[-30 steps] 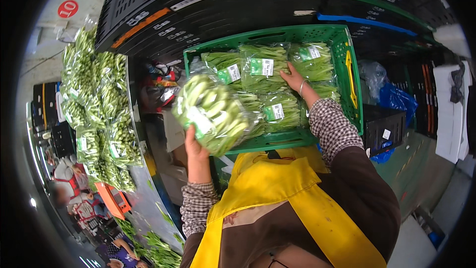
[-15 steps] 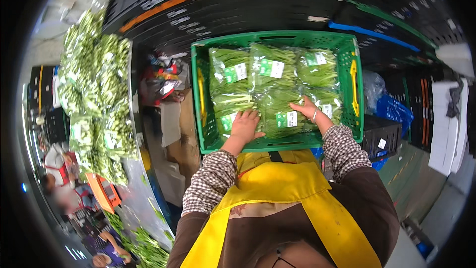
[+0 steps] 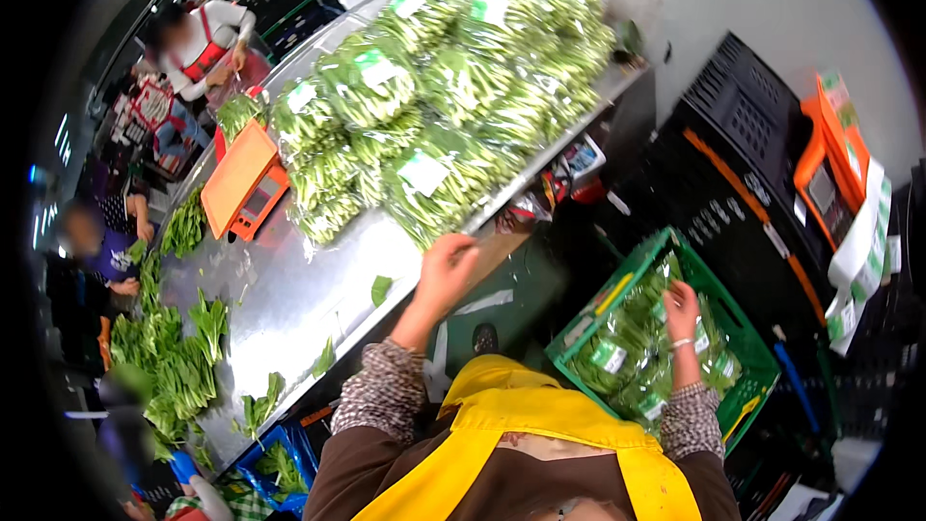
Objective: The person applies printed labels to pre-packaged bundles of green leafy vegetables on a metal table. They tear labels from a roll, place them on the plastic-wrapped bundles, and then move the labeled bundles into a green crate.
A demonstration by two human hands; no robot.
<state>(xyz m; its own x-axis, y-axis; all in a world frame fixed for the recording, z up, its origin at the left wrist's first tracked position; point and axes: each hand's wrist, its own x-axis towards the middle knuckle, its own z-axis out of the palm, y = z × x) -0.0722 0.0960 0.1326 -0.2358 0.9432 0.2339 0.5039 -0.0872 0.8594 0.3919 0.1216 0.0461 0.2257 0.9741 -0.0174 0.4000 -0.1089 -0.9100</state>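
Observation:
My left hand (image 3: 446,275) is raised over the front edge of the metal table (image 3: 318,289), just by the nearest clear bags of leafy greens (image 3: 424,174). Its fingers are loosely bent, a little apart, and nothing shows in them. The bags lie heaped, stems showing, several with green-and-white labels. On my right stands a green plastic crate (image 3: 762,352) with yellow handles, holding labelled bags of greens (image 3: 608,355). Over these bags hovers my right hand (image 3: 682,307), its fingers slightly bent and apart with nothing visible in them; whether it touches a bag is unclear.
An orange scale (image 3: 243,178) and loose leafy greens (image 3: 174,367) occupy the table's left part. Black stacked crates (image 3: 723,193) rise beyond the green crate, with another orange scale (image 3: 831,183) on top. Co-workers (image 3: 207,53) stand across the table. A blue-lined container (image 3: 280,468) sits at lower left.
My view has turned left toward the table, so the green crate now sits at lower right. My left hand has left the bags in the crate and moved to the table's edge.

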